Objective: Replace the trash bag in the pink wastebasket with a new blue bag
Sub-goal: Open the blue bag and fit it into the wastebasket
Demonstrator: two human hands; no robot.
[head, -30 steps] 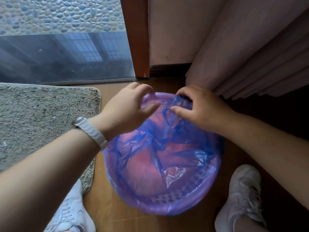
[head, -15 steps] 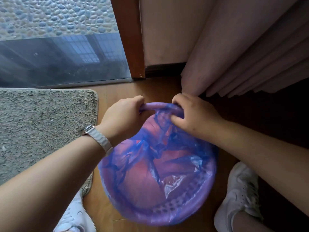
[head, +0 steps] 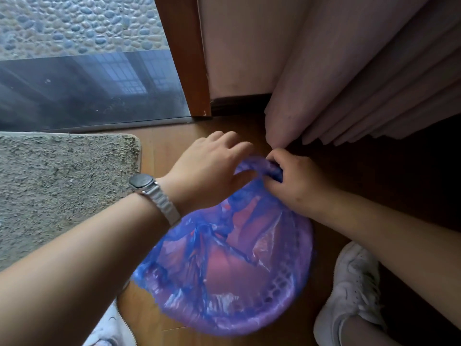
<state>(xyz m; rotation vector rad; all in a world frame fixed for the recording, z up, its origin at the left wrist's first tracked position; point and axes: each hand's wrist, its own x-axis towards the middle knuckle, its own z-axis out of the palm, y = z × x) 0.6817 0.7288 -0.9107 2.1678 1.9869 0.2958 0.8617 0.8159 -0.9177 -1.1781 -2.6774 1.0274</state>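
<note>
The pink wastebasket [head: 279,293] stands on the wooden floor between my feet, lined with a thin blue bag [head: 199,248] whose edge is folded over the rim. My right hand [head: 296,181] is shut on a bunched piece of the blue bag at the far rim. My left hand [head: 209,171], with a watch on its wrist, rests over the far left rim, fingers spread past the edge and thumb touching the plastic. The far rim is hidden under both hands.
A grey shaggy mat [head: 62,186] lies to the left. A glass door [head: 87,88] and brown wooden frame [head: 184,56] stand beyond. Pink curtain folds [head: 349,78] hang close behind the basket. White shoes sit at lower right [head: 349,290] and lower left [head: 112,328].
My left hand has let go of the rim and spread its fingers outward over the edge. My right hand has bunched the bag tighter at the far rim.
</note>
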